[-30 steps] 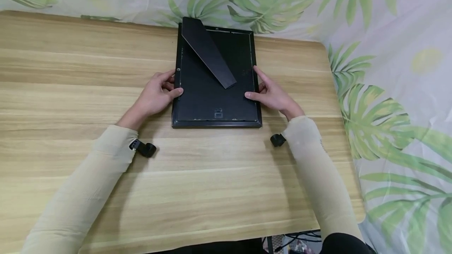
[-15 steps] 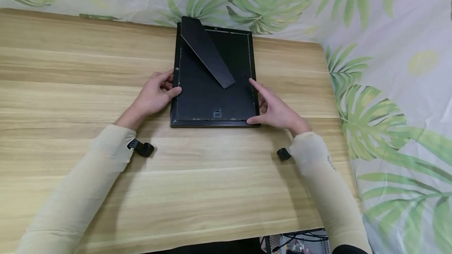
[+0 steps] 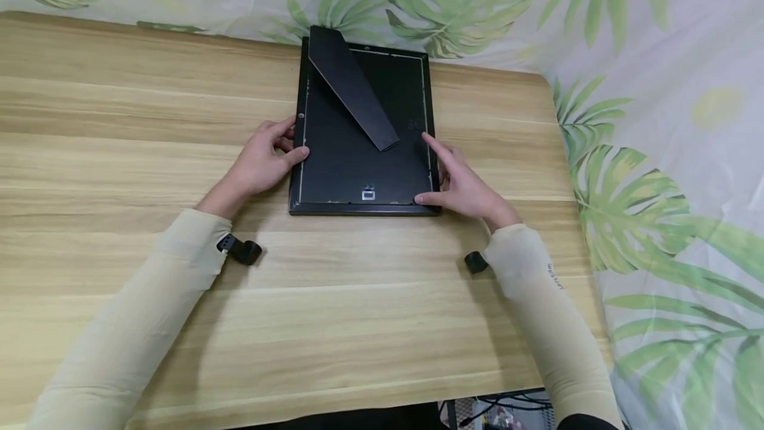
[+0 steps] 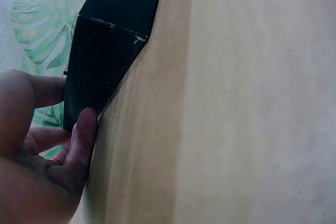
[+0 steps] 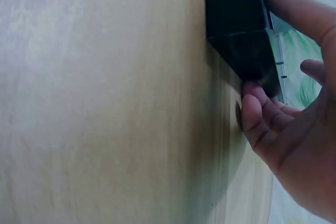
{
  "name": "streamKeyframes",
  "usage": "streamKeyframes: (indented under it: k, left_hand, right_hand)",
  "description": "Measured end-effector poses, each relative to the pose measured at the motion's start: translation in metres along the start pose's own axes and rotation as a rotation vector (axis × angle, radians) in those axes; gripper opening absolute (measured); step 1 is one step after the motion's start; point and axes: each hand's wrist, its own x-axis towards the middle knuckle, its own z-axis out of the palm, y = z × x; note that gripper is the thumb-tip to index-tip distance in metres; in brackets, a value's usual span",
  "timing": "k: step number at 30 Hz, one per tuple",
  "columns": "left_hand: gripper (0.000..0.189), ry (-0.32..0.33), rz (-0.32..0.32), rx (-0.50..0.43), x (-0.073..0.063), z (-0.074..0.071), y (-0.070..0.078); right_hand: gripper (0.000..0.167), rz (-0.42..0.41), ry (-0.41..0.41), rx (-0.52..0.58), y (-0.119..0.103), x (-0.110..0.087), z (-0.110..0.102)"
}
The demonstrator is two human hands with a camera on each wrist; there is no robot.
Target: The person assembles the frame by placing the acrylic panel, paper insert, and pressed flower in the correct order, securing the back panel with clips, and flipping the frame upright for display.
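Observation:
A black picture frame (image 3: 334, 178) lies back side up in the head view, its long easel stand (image 3: 353, 88) slanting across the back panel. A small metal hanger (image 3: 368, 195) sits near its close edge. My left hand (image 3: 262, 158) grips the left side, thumb on the back and fingers at the outer edge; the left wrist view shows the left hand (image 4: 42, 145) pinching the border. At the lower right side, my right hand (image 3: 468, 181) holds the frame, index finger and thumb over the back. Curled fingers (image 5: 252, 114) meet the frame's side in the right wrist view.
The frame lies on a wood-grain table (image 3: 334, 324), near its far edge. A leaf-patterned cloth (image 3: 674, 171) hangs behind and to the right. Cables (image 3: 507, 403) show below the front edge. Each wrist carries a small black camera (image 3: 245, 251).
My right hand has slid down the right side towards the near corner, its index finger moving onto the back panel. The left hand and the frame stay almost in place.

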Motion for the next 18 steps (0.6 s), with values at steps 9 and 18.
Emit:
streamKeyframes:
  k: [9,18]
  left_hand:
    - [0.078,-0.010,-0.025,0.009,0.0008,0.0003,-0.0014]
    - [0.076,-0.004,-0.020,0.002,0.0007,-0.0006,-0.0008]
  right_hand:
    - [0.098,0.061,0.046,0.140,0.0037,0.0035,-0.0021]
    - [0.096,0.131,0.066,0.100,-0.0017,0.0068,-0.0015]
